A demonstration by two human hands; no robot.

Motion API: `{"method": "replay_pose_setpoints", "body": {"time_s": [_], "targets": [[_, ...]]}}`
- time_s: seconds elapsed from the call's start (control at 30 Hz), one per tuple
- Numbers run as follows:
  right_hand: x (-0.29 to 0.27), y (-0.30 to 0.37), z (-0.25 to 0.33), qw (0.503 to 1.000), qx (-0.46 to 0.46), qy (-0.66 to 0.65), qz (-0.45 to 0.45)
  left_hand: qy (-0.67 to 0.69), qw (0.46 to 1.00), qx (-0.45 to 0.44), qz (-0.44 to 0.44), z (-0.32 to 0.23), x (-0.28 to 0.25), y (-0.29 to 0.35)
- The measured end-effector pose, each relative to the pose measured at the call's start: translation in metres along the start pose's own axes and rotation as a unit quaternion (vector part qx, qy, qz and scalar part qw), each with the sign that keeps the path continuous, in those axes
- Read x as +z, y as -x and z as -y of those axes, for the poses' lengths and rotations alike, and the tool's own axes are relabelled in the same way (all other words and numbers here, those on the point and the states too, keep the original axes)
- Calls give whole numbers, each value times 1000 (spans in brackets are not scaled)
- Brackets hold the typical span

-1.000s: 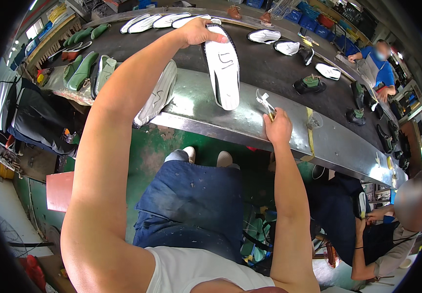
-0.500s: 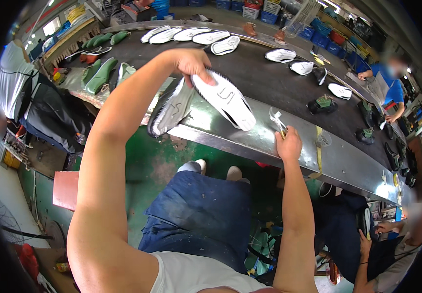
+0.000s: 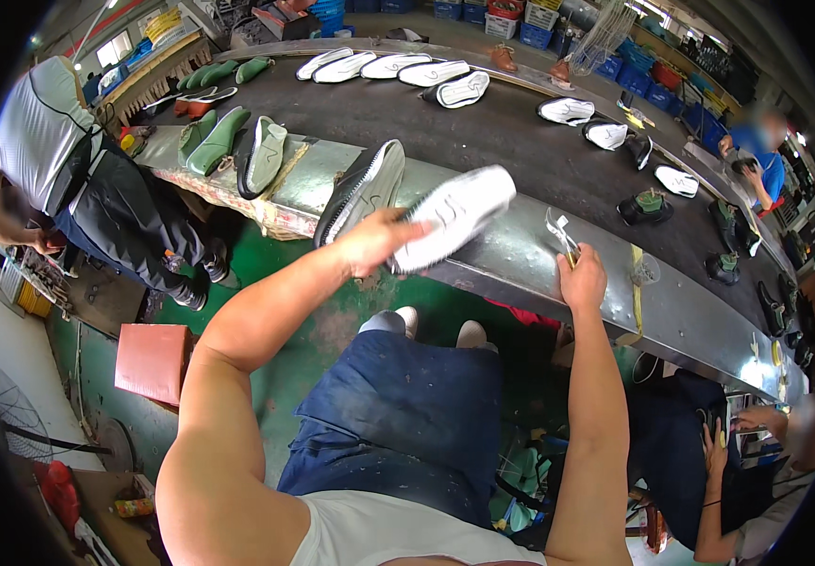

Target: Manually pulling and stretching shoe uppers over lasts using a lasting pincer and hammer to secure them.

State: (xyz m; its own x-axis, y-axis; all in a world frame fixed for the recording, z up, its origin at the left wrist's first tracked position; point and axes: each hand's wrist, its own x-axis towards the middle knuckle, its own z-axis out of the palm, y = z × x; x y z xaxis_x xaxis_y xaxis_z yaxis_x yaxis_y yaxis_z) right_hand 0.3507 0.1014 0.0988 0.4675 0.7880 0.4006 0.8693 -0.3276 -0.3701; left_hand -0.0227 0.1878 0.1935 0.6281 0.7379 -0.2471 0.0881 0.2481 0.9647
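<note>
My left hand [image 3: 377,241] is closed round the near end of a shoe [image 3: 459,215] whose white sole faces up, its far end pointing up and to the right. Just left of it, another shoe [image 3: 362,193] with a dark edge and pale sole lies on the metal ledge of the bench. My right hand [image 3: 584,279] grips a hand tool [image 3: 561,233] with a shiny metal head and a yellowish handle, over the ledge. The tool's exact kind is too small to tell. A pale green-soled shoe [image 3: 263,158] lies farther left on the ledge.
A dark conveyor belt [image 3: 483,127] carries several white-soled shoes [image 3: 398,66] and dark shoes [image 3: 646,208]. Green shoes [image 3: 218,140] lie at left. One person [image 3: 53,132] stands at left, another [image 3: 747,156] across the belt, a third [image 3: 756,500] at lower right. A reddish box [image 3: 151,363] sits at left.
My left hand has come down and nearer, and the shoe has turned so its far end points up-right instead of down-right. My right hand keeps its hold on the tool.
</note>
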Motion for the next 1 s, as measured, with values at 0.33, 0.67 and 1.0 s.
{"method": "replay_pose_setpoints", "body": {"time_s": [0.33, 0.67, 1.0], "targets": [[0, -4, -3, 1000, -6, 2, -4, -168, 915, 223, -292, -58, -150, -59], [3, -5, -4, 999, -44, -13, -11, -661, 643, 47, -385, -46, -230, -103], [5, -3, -6, 1000, -20, 11, 14, -562, 781, -46, -269, -103, -130, -332]]}}
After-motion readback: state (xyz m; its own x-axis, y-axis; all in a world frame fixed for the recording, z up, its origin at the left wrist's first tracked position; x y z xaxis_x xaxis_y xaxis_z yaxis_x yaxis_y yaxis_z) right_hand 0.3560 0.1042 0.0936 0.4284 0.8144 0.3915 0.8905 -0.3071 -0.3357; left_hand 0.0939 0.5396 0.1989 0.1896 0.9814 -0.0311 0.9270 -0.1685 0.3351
